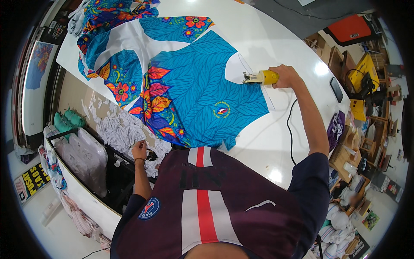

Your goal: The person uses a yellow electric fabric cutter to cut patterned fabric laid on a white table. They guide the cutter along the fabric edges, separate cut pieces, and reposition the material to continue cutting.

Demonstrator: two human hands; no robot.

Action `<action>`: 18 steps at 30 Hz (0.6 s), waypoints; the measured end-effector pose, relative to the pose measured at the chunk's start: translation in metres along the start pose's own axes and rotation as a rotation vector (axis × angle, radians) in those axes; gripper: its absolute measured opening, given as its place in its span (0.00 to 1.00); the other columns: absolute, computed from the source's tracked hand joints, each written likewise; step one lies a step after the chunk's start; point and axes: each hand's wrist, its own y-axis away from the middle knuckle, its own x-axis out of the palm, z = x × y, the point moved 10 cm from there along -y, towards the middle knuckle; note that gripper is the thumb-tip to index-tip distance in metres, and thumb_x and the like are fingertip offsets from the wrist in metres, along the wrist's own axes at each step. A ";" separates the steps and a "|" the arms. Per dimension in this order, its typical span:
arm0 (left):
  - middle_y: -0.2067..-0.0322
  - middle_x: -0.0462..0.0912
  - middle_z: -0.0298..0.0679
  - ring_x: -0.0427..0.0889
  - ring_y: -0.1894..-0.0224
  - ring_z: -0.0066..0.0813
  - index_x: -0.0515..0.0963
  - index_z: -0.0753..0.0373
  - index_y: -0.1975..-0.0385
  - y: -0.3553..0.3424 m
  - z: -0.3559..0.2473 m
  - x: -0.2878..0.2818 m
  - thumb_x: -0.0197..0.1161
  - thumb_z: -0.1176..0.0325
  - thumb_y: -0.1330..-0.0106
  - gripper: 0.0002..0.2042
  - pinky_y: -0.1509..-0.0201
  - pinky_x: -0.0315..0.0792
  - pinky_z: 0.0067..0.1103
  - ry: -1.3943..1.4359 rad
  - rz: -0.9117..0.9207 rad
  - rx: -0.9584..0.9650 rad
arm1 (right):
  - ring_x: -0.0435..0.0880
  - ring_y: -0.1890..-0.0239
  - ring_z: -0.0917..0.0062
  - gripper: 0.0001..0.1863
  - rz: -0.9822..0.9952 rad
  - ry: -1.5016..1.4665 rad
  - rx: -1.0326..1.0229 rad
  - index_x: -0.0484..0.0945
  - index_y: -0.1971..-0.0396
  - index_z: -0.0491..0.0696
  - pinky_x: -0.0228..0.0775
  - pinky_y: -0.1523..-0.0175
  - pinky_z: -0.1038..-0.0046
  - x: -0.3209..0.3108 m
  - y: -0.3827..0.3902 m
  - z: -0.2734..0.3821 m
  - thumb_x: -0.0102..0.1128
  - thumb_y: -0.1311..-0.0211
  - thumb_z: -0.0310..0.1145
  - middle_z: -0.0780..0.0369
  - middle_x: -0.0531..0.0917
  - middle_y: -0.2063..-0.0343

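Note:
My right hand [284, 76] is closed round a yellow electric fabric cutter [268, 77], whose head rests at the neckline of a turquoise leaf-patterned fabric piece [194, 90] with orange flowers, lying flat on the white table [273, 142]. White material [236, 67] shows inside the neck curve and along the piece's right edge. A black cord [291, 131] runs across the table. Below the fabric's left part, beside the table edge, my left hand [139, 150] has curled fingers; what they hold, if anything, is too small to make out.
More printed fabric [112, 17] is heaped at the back left. A phone [336, 88] lies near the right edge. Left below are white scraps [112, 125] and a black-framed bin [111, 170] with plastic bags. Cluttered wooden furniture and a yellow machine [366, 73] stand to the right.

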 end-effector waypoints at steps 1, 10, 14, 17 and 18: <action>0.71 0.90 0.45 0.90 0.70 0.33 0.88 0.62 0.56 -0.003 -0.001 -0.005 0.69 0.61 0.31 0.12 0.61 0.81 0.28 0.017 -0.007 -0.001 | 0.87 0.50 0.63 0.35 0.016 -0.001 0.015 0.82 0.44 0.61 0.80 0.44 0.61 0.002 0.000 0.001 0.78 0.59 0.44 0.60 0.90 0.56; 0.72 0.88 0.37 0.86 0.70 0.20 0.87 0.68 0.56 -0.044 -0.042 -0.065 0.66 0.65 0.26 0.12 0.63 0.80 0.20 0.343 -0.315 0.068 | 0.90 0.55 0.62 0.29 -0.016 -0.044 0.017 0.81 0.51 0.60 0.82 0.49 0.59 0.001 0.001 0.025 0.76 0.56 0.48 0.61 0.90 0.61; 0.68 0.89 0.37 0.86 0.69 0.19 0.87 0.70 0.55 -0.047 -0.113 -0.083 0.67 0.68 0.26 0.11 0.61 0.81 0.19 0.493 -0.353 0.159 | 0.90 0.55 0.62 0.34 -0.028 -0.056 0.072 0.81 0.45 0.60 0.82 0.47 0.60 -0.001 0.005 0.033 0.77 0.58 0.47 0.59 0.90 0.59; 0.67 0.89 0.37 0.86 0.68 0.19 0.87 0.69 0.55 -0.044 -0.160 -0.087 0.67 0.69 0.27 0.10 0.60 0.81 0.18 0.565 -0.348 0.243 | 0.90 0.54 0.61 0.41 -0.028 -0.092 0.098 0.81 0.38 0.59 0.83 0.45 0.61 -0.002 0.007 0.038 0.78 0.61 0.47 0.56 0.91 0.55; 0.67 0.89 0.37 0.86 0.68 0.19 0.87 0.69 0.55 -0.041 -0.182 -0.089 0.67 0.69 0.27 0.09 0.60 0.81 0.18 0.548 -0.333 0.264 | 0.90 0.54 0.61 0.41 -0.027 -0.100 0.109 0.81 0.38 0.59 0.83 0.45 0.61 -0.001 0.008 0.039 0.78 0.61 0.47 0.56 0.91 0.55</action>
